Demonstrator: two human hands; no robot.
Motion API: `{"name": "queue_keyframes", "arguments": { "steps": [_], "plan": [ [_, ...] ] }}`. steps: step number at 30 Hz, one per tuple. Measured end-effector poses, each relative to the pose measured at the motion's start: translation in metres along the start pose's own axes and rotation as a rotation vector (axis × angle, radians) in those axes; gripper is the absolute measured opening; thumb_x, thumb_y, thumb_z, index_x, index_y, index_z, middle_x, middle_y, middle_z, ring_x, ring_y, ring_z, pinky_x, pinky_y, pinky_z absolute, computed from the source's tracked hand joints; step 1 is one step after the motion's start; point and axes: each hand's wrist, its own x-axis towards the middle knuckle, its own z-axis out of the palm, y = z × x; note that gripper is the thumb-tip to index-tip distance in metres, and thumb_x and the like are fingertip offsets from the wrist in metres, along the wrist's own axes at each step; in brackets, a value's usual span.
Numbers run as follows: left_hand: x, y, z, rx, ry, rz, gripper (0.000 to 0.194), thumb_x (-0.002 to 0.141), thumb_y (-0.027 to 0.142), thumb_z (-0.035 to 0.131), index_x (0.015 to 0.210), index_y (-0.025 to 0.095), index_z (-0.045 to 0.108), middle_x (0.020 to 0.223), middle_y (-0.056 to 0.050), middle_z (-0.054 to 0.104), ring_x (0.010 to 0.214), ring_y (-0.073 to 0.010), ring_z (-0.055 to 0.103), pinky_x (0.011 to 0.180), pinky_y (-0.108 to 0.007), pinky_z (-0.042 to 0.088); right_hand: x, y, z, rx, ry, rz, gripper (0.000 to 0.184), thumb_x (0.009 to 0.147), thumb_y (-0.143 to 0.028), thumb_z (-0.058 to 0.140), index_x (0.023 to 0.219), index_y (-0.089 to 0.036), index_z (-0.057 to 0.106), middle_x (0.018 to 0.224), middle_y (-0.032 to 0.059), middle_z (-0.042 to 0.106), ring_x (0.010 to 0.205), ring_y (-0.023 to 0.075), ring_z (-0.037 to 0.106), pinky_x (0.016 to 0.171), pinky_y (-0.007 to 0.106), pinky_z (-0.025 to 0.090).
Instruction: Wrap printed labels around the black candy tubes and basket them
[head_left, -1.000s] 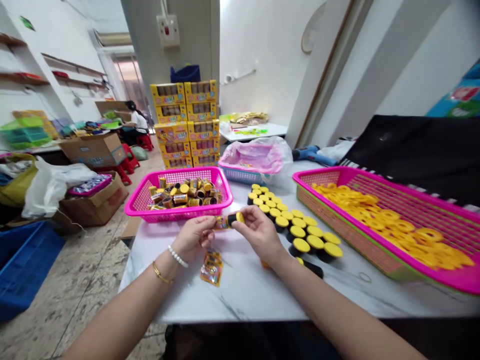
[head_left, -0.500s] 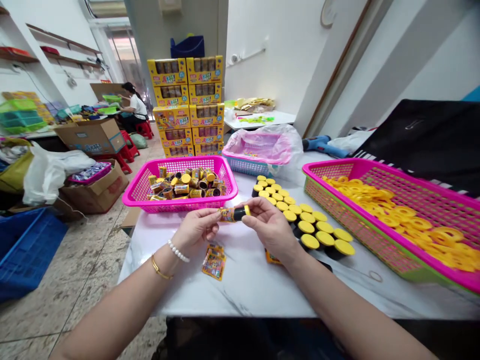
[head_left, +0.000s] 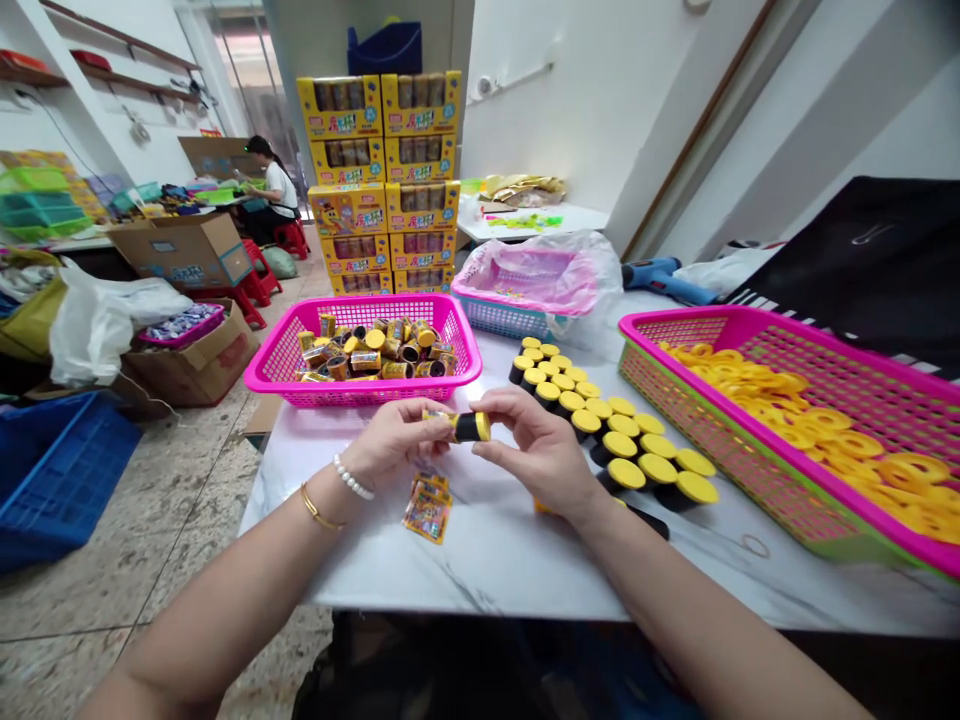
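A small black cup with a yellow lid (head_left: 471, 427) lies sideways between my hands, above the table. My left hand (head_left: 401, 435) is closed on its left end, where a printed yellow wrapper (head_left: 439, 415) shows between the fingers. At the lid end, the thumb and index finger of my right hand (head_left: 536, 445) are around the yellow rim. Below my left hand, flat printed wrappers (head_left: 429, 510) lie in a small pile. Rows of black cups with yellow lids (head_left: 622, 445) stand upright to the right of my right hand, and an orange piece is partly hidden beneath that hand.
A pink basket (head_left: 360, 398) of wrapped cups stands behind my hands. At right, another pink basket (head_left: 757, 440) holds yellow rings. A plastic-lined basket (head_left: 517, 320) and stacked yellow boxes (head_left: 345, 205) are farther back. A person (head_left: 276, 190) sits at the far left.
The view has shifted slightly. The cup is still between both hands, with a little more of its black side showing. My right thumb and index finger are spread wider around the lid.
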Motion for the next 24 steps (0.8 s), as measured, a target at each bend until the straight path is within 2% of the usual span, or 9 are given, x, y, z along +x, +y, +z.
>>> {"name": "queue_keyframes", "arguments": {
  "steps": [2, 5, 10, 15, 19, 21, 22, 24],
  "plan": [
    [0.002, -0.003, -0.001, 0.075, 0.005, 0.052, 0.047, 0.060, 0.042, 0.093, 0.089, 0.011, 0.074, 0.065, -0.004, 0.066, 0.055, -0.0104, 0.057, 0.055, -0.022, 0.045, -0.001, 0.000, 0.000, -0.104, 0.002, -0.033, 0.030, 0.079, -0.033, 0.082, 0.108, -0.030, 0.075, 0.100, 0.0047, 0.066, 0.091, 0.0197, 0.062, 0.081, 0.037, 0.055],
    [0.004, -0.003, -0.002, 0.150, -0.022, 0.081, 0.045, 0.063, 0.043, 0.090, 0.091, 0.012, 0.075, 0.073, -0.006, 0.069, 0.057, -0.0111, 0.058, 0.057, -0.024, 0.047, -0.002, -0.002, 0.002, -0.171, 0.002, -0.060, 0.029, 0.080, -0.033, 0.081, 0.109, -0.029, 0.075, 0.095, 0.0045, 0.064, 0.081, 0.0180, 0.061, 0.073, 0.036, 0.056],
    [0.004, 0.001, -0.003, 0.196, 0.050, 0.156, 0.040, 0.061, 0.038, 0.092, 0.086, 0.013, 0.075, 0.083, -0.007, 0.073, 0.069, -0.0133, 0.063, 0.068, -0.025, 0.050, -0.003, -0.009, 0.004, -0.215, -0.059, -0.052, 0.035, 0.083, -0.030, 0.079, 0.116, -0.027, 0.071, 0.103, 0.0059, 0.067, 0.082, 0.0178, 0.065, 0.075, 0.036, 0.058],
    [0.000, 0.002, 0.001, 0.246, 0.016, 0.209, 0.039, 0.061, 0.031, 0.092, 0.091, 0.014, 0.074, 0.090, -0.007, 0.072, 0.080, -0.0155, 0.065, 0.073, -0.026, 0.051, -0.002, -0.007, 0.006, -0.332, -0.057, -0.108, 0.015, 0.083, -0.027, 0.075, 0.098, -0.026, 0.072, 0.091, 0.0044, 0.071, 0.080, 0.0196, 0.067, 0.074, 0.037, 0.058],
    [-0.001, 0.006, -0.001, 0.122, -0.003, 0.081, 0.054, 0.070, 0.047, 0.085, 0.112, 0.016, 0.071, 0.090, -0.008, 0.071, 0.068, -0.0138, 0.064, 0.060, -0.024, 0.049, -0.003, -0.007, 0.006, -0.392, 0.011, -0.176, 0.017, 0.081, -0.020, 0.071, 0.096, -0.027, 0.071, 0.096, 0.0049, 0.073, 0.092, 0.0229, 0.069, 0.084, 0.041, 0.057],
    [-0.001, 0.008, -0.002, 0.140, -0.023, 0.035, 0.050, 0.070, 0.046, 0.085, 0.105, 0.013, 0.072, 0.083, -0.008, 0.070, 0.061, -0.0118, 0.061, 0.056, -0.023, 0.047, -0.004, -0.007, 0.007, -0.368, 0.041, -0.134, 0.015, 0.078, -0.020, 0.073, 0.092, -0.027, 0.072, 0.094, 0.0048, 0.073, 0.091, 0.0232, 0.069, 0.085, 0.042, 0.057],
    [-0.001, 0.008, -0.001, 0.167, -0.026, 0.056, 0.045, 0.069, 0.042, 0.086, 0.099, 0.012, 0.072, 0.081, -0.007, 0.070, 0.060, -0.0112, 0.060, 0.057, -0.023, 0.047, -0.004, -0.006, 0.008, -0.317, 0.054, -0.074, 0.015, 0.077, -0.022, 0.076, 0.090, -0.026, 0.072, 0.091, 0.0045, 0.074, 0.088, 0.0226, 0.069, 0.083, 0.041, 0.057],
    [-0.002, 0.007, 0.002, 0.214, -0.020, 0.157, 0.035, 0.068, 0.033, 0.088, 0.092, 0.012, 0.072, 0.078, -0.006, 0.070, 0.063, -0.0112, 0.061, 0.061, -0.023, 0.048, -0.004, -0.002, 0.010, -0.117, 0.065, 0.134, 0.019, 0.072, -0.029, 0.082, 0.086, -0.024, 0.071, 0.086, 0.0035, 0.074, 0.080, 0.0210, 0.070, 0.078, 0.040, 0.059]
  ]
}}
